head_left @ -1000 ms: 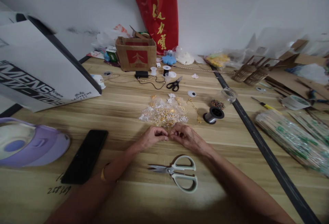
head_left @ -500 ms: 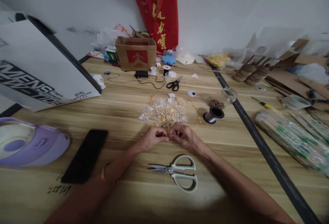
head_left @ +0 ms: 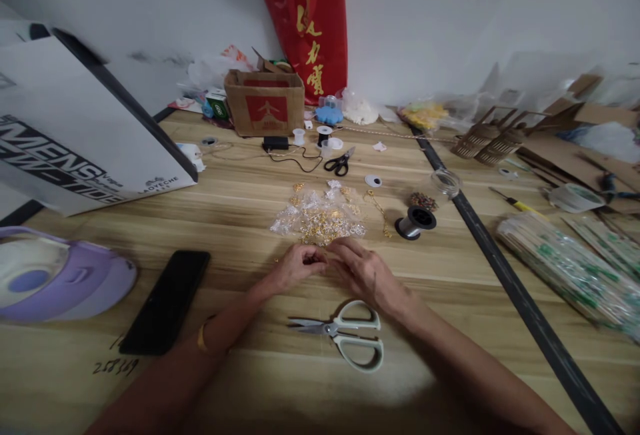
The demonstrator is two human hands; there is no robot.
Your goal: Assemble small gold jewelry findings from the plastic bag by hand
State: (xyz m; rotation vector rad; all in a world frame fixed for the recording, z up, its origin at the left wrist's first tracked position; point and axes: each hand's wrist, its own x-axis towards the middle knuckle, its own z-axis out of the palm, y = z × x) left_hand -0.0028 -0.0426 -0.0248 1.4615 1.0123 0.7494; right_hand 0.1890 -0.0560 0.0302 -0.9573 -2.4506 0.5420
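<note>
While the left hand [head_left: 299,267] curls, thumb and fingertips close together, the right hand [head_left: 369,274] arches just beside it; whether either pinches anything, I cannot tell. Small gold and silver pieces [head_left: 327,223] lie heaped just beyond, far side. Pale-handled scissors [head_left: 330,330] rest nearer; wire spool [head_left: 412,224] stands right.

Dim light falls on a grey wall [head_left: 410,22], smudged at left. Below it stands a wood-grain table [head_left: 230,215], 1 dark strip [head_left: 517,285] crossing its right side.
</note>
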